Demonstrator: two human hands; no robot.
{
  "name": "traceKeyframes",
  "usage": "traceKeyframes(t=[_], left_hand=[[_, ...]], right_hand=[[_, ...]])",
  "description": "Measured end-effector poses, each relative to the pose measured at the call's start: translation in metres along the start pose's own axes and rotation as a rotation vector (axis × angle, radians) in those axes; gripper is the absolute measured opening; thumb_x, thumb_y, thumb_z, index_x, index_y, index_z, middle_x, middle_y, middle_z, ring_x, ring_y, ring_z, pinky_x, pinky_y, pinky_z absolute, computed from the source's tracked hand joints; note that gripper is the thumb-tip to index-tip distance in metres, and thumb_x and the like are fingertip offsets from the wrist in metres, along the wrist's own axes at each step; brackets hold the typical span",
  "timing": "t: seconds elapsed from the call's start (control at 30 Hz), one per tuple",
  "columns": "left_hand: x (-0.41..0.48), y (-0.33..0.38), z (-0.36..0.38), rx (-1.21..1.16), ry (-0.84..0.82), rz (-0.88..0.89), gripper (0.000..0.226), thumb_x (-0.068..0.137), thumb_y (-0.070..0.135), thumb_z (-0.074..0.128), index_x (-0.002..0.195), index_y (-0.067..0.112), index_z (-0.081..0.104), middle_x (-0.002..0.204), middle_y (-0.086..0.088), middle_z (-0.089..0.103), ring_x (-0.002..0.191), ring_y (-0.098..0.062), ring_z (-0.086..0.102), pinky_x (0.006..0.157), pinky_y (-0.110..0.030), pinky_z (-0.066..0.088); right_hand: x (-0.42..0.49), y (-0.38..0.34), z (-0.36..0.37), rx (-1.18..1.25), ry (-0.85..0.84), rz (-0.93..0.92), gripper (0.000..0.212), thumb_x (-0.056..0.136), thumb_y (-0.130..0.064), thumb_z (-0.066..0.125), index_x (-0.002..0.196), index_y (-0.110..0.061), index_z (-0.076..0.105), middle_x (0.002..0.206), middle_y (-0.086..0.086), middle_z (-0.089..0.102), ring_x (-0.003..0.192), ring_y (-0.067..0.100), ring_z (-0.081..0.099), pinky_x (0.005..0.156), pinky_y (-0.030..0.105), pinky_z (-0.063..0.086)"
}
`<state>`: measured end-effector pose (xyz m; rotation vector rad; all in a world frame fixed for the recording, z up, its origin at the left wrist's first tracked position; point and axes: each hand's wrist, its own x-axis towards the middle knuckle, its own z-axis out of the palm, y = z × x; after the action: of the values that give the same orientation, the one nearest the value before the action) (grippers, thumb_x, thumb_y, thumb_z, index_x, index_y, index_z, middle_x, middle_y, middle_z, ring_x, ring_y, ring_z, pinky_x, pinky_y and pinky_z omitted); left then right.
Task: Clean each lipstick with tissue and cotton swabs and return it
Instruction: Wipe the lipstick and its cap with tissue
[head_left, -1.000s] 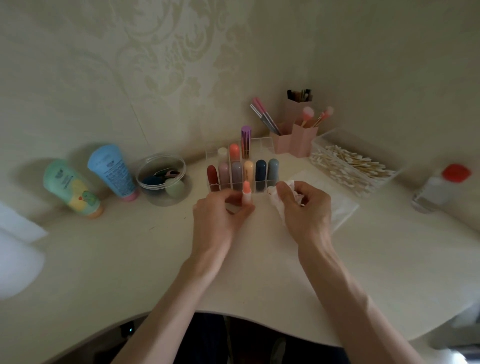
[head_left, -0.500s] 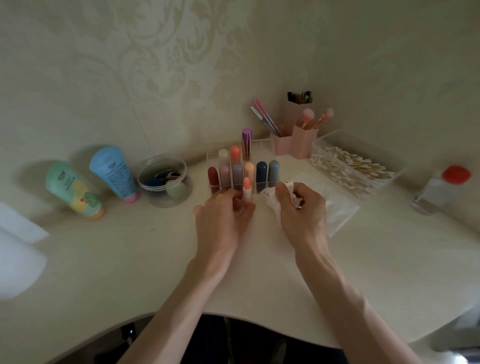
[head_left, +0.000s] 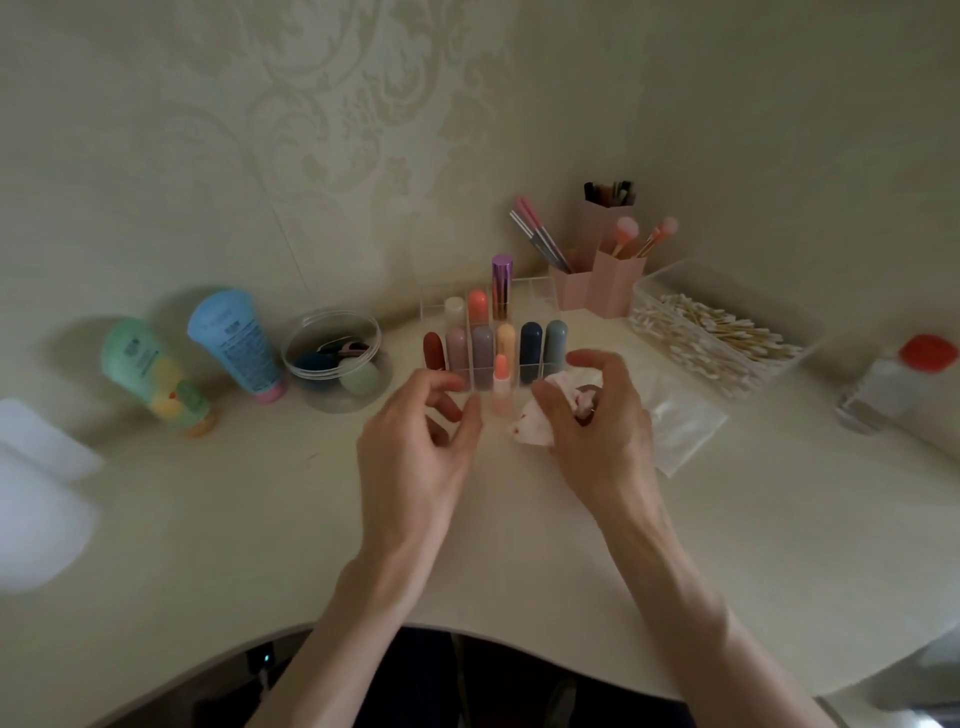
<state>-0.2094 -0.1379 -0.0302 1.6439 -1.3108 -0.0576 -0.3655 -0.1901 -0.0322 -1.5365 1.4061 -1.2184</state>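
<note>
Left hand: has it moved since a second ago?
Yes. The left hand let go of the peach lipstick and drew left, judged against the rack.

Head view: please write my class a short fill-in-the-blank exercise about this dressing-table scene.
1. The right hand grips a stained ___.
2. The clear box right of the pink holders is full of cotton ___.
3. The tube beside the green tube is ___.
4. The left hand holds ___.
Missing words: tissue; swabs; blue; nothing.
</note>
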Motion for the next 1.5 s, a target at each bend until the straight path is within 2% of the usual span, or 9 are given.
traceKeyframes(t=[0.17, 0.37, 0.53, 0.63, 0.7, 0.77, 0.93, 1.13, 1.5], left_hand=[[0.005, -0.027, -0.029, 0.057, 0.069, -0.024, 0.014, 0.090, 0.023, 0.076, 0.104, 0.023, 0.072, 0.089, 0.012, 0.063, 0.072, -0.008, 0.057, 0.067, -0.020, 0.044], [0.007, -0.047, -0.032, 0.142, -0.149, -0.023, 0.034, 0.090, 0.037, 0.076, 0.122, 0.026, 0.073, 0.112, 0.011, 0.059, 0.091, -0.012, 0.058, 0.082, -0.023, 0.040], [0.005, -0.051, -0.030, 0.153, -0.124, -0.099, 0.020, 0.090, 0.033, 0.078, 0.109, 0.026, 0.076, 0.098, 0.013, 0.063, 0.077, -0.003, 0.059, 0.074, -0.010, 0.041], [0.006, -0.044, -0.036, -0.182, -0.081, -0.311, 0.019, 0.086, 0.035, 0.081, 0.102, 0.025, 0.079, 0.093, 0.013, 0.077, 0.073, -0.001, 0.067, 0.069, -0.008, 0.046], [0.007, -0.034, -0.044, -0.575, -0.157, -0.468, 0.027, 0.081, 0.037, 0.082, 0.103, 0.021, 0.081, 0.096, 0.002, 0.080, 0.070, -0.009, 0.068, 0.062, -0.019, 0.047], [0.006, -0.031, -0.048, -0.710, -0.214, -0.487, 0.036, 0.072, 0.040, 0.083, 0.101, 0.019, 0.081, 0.099, -0.006, 0.080, 0.068, -0.017, 0.066, 0.056, -0.026, 0.038], [0.008, -0.028, -0.047, -0.704, -0.264, -0.452, 0.036, 0.066, 0.041, 0.083, 0.096, 0.021, 0.082, 0.092, -0.008, 0.080, 0.063, -0.017, 0.066, 0.049, -0.020, 0.037], [0.007, -0.028, -0.045, -0.713, -0.269, -0.479, 0.025, 0.070, 0.036, 0.081, 0.091, 0.023, 0.083, 0.083, -0.007, 0.078, 0.062, -0.016, 0.066, 0.049, -0.018, 0.040], [0.006, -0.026, -0.045, -0.733, -0.290, -0.471, 0.028, 0.075, 0.028, 0.079, 0.097, 0.012, 0.080, 0.089, -0.009, 0.080, 0.061, -0.016, 0.066, 0.049, -0.020, 0.041]], right_hand=[[-0.007, -0.004, 0.008, -0.015, -0.169, -0.061, 0.019, 0.091, -0.043, 0.079, 0.094, -0.032, 0.064, 0.070, 0.000, 0.070, 0.061, 0.018, 0.067, 0.055, 0.044, 0.059], [-0.009, -0.001, 0.015, -0.010, -0.357, -0.027, 0.024, 0.081, -0.038, 0.088, 0.100, -0.030, 0.076, 0.083, -0.013, 0.073, 0.073, 0.000, 0.069, 0.061, 0.012, 0.050], [-0.010, 0.004, 0.021, -0.067, -0.456, -0.122, 0.025, 0.091, -0.026, 0.079, 0.113, -0.036, 0.073, 0.098, -0.015, 0.074, 0.088, 0.001, 0.071, 0.077, 0.020, 0.056], [-0.010, 0.004, 0.022, -0.030, -0.430, -0.134, 0.019, 0.093, -0.025, 0.078, 0.110, -0.033, 0.073, 0.098, -0.013, 0.076, 0.092, 0.006, 0.073, 0.083, 0.029, 0.060], [-0.010, 0.002, 0.022, 0.016, -0.386, -0.167, 0.016, 0.094, -0.022, 0.077, 0.108, -0.029, 0.074, 0.094, -0.013, 0.076, 0.090, 0.005, 0.073, 0.079, 0.024, 0.058], [-0.011, -0.002, 0.021, 0.105, -0.343, -0.196, 0.015, 0.095, -0.018, 0.077, 0.108, -0.024, 0.074, 0.091, -0.013, 0.076, 0.087, 0.006, 0.074, 0.075, 0.018, 0.055], [-0.016, -0.009, 0.023, 0.201, -0.310, -0.300, 0.012, 0.096, -0.016, 0.076, 0.108, -0.018, 0.077, 0.090, -0.005, 0.076, 0.083, 0.020, 0.075, 0.072, 0.041, 0.061], [-0.022, -0.009, 0.021, 0.051, -0.277, -0.451, 0.014, 0.093, -0.018, 0.078, 0.107, -0.018, 0.079, 0.086, -0.014, 0.073, 0.075, 0.007, 0.069, 0.067, 0.012, 0.047], [-0.027, -0.010, 0.025, 0.084, -0.232, -0.454, 0.014, 0.092, -0.015, 0.079, 0.105, -0.020, 0.081, 0.082, -0.012, 0.071, 0.072, 0.011, 0.065, 0.066, 0.012, 0.044]])
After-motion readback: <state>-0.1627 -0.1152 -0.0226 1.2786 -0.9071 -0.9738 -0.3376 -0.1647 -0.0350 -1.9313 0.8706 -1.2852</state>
